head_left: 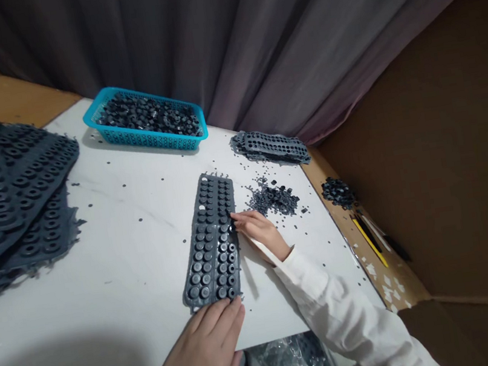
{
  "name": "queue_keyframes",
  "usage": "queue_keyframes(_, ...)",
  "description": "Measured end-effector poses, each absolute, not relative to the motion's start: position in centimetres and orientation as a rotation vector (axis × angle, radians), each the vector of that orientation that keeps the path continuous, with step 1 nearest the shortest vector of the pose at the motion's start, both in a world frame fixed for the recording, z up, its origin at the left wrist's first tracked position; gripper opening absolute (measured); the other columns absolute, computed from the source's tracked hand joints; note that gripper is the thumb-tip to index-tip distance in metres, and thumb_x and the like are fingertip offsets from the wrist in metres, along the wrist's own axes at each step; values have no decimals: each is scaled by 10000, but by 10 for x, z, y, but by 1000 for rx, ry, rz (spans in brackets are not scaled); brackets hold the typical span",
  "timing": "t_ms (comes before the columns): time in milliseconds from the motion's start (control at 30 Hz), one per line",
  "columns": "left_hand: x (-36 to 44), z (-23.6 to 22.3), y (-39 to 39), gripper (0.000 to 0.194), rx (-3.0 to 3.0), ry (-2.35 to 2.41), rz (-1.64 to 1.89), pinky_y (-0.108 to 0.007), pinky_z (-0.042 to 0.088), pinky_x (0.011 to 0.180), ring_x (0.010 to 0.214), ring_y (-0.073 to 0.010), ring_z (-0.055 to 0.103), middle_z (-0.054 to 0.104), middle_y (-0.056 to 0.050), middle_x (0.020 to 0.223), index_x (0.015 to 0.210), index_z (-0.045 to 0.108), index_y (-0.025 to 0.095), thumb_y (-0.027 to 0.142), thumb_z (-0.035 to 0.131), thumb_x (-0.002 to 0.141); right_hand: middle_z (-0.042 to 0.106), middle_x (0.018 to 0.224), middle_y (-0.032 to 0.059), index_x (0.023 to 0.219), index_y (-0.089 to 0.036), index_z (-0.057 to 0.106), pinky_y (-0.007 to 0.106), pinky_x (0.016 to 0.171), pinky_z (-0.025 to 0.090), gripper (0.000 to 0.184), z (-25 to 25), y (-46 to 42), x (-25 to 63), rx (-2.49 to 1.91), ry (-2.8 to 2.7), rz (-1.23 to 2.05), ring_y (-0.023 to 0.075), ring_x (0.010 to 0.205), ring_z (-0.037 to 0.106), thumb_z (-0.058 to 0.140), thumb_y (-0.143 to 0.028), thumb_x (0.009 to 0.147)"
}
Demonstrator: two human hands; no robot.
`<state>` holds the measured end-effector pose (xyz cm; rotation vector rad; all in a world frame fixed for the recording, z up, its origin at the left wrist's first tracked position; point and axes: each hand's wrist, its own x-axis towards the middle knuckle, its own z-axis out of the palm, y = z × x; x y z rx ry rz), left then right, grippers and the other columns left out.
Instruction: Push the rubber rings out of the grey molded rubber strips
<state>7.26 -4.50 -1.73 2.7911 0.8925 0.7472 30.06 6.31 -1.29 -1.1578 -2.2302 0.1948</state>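
Observation:
A dark grey moulded rubber sheet (211, 243) with rows of round raised parts lies lengthwise before me on the white tabletop. The fingers of my left hand (203, 357) are stretched out, their tips resting on its near edge. At the sheet's right side, about halfway up, my right hand (260, 232) is closed in a pinch around a slim white tool (266, 252). Its tip is hidden by the fingers, at the raised parts. A pile of small dark scraps (274, 198) lies just beyond my right hand.
A blue basket (150, 139) full of small dark pieces stands at the back. Stacked rubber sheets (7, 194) fill the left; perforated strips (270, 147) lie back right. A dark heap (338, 192) and a yellow-and-black tool (369, 240) sit on the cardboard at right.

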Motion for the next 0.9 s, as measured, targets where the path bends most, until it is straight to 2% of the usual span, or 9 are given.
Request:
queue_keyframes(100, 73, -17, -45, 485, 2799, 889, 734, -339, 480, 840, 1026, -213, 584, 637, -43, 1214, 1214, 564, 105, 103, 499, 734, 653, 1186, 120, 998, -211, 629, 421, 898, 540, 176, -11, 68, 307, -1228, -2154, 54, 223, 1107, 586, 460, -199, 948)
queue_keyframes(167, 72, -17, -45, 486, 2802, 893, 733, -334, 476, 849, 1030, -212, 583, 635, -39, 1219, 1213, 568, 109, 103, 504, 732, 671, 1143, 113, 968, -221, 620, 415, 885, 539, 163, -10, 70, 309, -1270, -2041, 78, 220, 1085, 603, 459, -208, 946)
queue_keyframes(300, 72, -17, -44, 463, 2798, 890, 762, -328, 471, 844, 1020, -205, 587, 640, -36, 1210, 1197, 580, 113, 102, 491, 742, 682, 1104, 110, 917, -213, 596, 386, 896, 527, 89, -9, 68, 305, -1266, -1878, 371, 213, 1049, 642, 518, -256, 927)
queue_keyframes(400, 71, -17, -43, 457, 2804, 894, 779, -328, 464, 842, 1018, -205, 585, 643, -37, 1205, 1194, 581, 112, 100, 484, 748, 673, 1121, 125, 921, -206, 594, 390, 923, 509, 109, -11, 65, 299, -1233, -1811, 595, 227, 1092, 628, 541, -301, 920)
queue_keyframes(533, 71, -17, -44, 457, 2814, 887, 764, -330, 449, 857, 1030, -206, 576, 636, -33, 1218, 1216, 567, 119, 111, 479, 768, 676, 1096, 134, 910, -200, 602, 402, 920, 506, 145, -14, 65, 297, -1221, -1775, 693, 238, 1094, 624, 554, -337, 914)
queue_keyframes(767, 71, -17, -43, 444, 2775, 889, 767, -322, 445, 869, 1038, -198, 572, 629, -31, 1225, 1228, 555, 136, 113, 475, 792, 696, 1039, 120, 875, -207, 619, 399, 889, 533, 127, -11, 68, 296, -1188, -1929, 482, 216, 1048, 634, 530, -283, 926)
queue_keyframes(900, 71, -18, -43, 456, 2770, 873, 755, -325, 453, 862, 1038, -202, 573, 626, -45, 1226, 1228, 550, 121, 102, 476, 779, 683, 1111, 120, 920, -209, 635, 408, 893, 547, 191, -10, 73, 298, -1174, -2186, 284, 214, 1086, 607, 452, -247, 957)
